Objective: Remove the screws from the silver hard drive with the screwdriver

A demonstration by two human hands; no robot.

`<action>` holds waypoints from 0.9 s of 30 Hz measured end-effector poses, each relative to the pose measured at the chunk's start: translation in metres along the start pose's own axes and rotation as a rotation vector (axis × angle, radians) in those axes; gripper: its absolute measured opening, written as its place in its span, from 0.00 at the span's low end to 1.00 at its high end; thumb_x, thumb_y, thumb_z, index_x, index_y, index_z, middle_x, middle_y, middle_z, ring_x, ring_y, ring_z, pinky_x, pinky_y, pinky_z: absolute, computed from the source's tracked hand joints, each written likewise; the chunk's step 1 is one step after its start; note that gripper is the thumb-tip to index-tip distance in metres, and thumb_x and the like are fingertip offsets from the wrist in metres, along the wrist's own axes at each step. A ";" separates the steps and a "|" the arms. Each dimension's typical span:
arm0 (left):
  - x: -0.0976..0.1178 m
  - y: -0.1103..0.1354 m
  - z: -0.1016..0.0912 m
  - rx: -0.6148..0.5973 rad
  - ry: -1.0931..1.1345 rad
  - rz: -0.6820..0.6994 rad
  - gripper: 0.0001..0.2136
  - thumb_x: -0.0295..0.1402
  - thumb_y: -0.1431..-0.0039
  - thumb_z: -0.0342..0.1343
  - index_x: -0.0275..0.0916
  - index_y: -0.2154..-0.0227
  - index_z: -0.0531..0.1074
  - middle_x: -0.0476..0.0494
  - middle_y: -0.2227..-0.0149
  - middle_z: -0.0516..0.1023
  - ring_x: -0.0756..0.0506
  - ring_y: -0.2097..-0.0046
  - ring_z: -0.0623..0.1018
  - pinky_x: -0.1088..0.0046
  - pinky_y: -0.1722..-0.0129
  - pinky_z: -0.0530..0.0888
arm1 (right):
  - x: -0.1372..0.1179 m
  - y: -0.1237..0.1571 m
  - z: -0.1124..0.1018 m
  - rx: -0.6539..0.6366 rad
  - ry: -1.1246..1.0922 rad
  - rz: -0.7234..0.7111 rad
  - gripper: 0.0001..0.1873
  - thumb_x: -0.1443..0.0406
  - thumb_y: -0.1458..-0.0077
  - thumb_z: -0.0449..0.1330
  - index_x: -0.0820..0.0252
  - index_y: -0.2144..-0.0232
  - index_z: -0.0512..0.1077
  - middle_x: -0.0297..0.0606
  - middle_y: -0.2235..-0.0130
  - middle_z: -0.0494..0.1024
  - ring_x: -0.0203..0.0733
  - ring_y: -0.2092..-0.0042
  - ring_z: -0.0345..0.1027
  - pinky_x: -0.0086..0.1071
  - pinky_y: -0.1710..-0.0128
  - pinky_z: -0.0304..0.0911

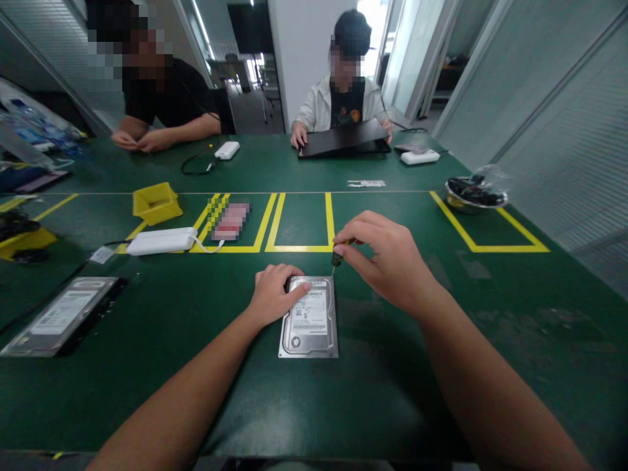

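Silver metal is glinting on the hard drive (308, 322), which is lying flat on the tabletop (392, 399), long axis running six to twelve o'clock. Nearer it, the left hand (277, 294) is clasping its ten-o'clock edge. The right hand's (387, 258) grip is pinching a screwdriver (337, 257) by the one-o'clock corner, the drive lying towards seven o'clock. Beyond, yellow tape (299, 248) is marking squares.

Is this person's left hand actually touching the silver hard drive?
Touching. The head view shows it: the left hand sits at the far left corner of the hard drive, its thumb lying over the top face.
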State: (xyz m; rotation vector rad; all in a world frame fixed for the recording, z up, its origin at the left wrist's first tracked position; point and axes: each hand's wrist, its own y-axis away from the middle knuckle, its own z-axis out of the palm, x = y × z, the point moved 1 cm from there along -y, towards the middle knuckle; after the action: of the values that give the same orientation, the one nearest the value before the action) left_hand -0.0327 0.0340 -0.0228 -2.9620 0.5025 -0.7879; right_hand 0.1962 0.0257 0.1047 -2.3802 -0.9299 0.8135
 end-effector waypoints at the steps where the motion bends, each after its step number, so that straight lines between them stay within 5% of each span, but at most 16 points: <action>1: 0.000 0.000 0.000 -0.002 0.004 -0.001 0.15 0.49 0.38 0.54 0.44 0.59 0.76 0.47 0.59 0.78 0.40 0.56 0.72 0.61 0.56 0.62 | 0.000 0.000 0.000 -0.003 -0.001 0.003 0.03 0.72 0.42 0.62 0.62 0.68 0.75 0.35 0.65 0.74 0.36 0.61 0.68 0.30 0.60 0.61; 15: 0.002 0.000 -0.002 -0.008 0.009 -0.009 0.15 0.49 0.38 0.53 0.44 0.59 0.76 0.46 0.58 0.79 0.39 0.55 0.72 0.60 0.55 0.62 | 0.000 0.000 0.004 0.042 0.029 -0.017 0.06 0.72 0.42 0.62 0.64 0.61 0.75 0.38 0.62 0.77 0.40 0.60 0.70 0.33 0.59 0.64; 27: 0.001 0.000 -0.002 -0.010 0.000 -0.013 0.16 0.50 0.39 0.54 0.44 0.59 0.75 0.46 0.58 0.79 0.39 0.56 0.72 0.61 0.55 0.62 | 0.002 0.000 0.005 0.061 0.019 0.011 0.01 0.69 0.42 0.62 0.60 0.66 0.73 0.37 0.62 0.76 0.39 0.59 0.69 0.32 0.59 0.65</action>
State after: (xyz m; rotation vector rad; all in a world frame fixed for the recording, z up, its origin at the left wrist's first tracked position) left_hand -0.0325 0.0341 -0.0201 -2.9778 0.4890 -0.7892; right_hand 0.1939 0.0282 0.1001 -2.3389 -0.8728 0.8105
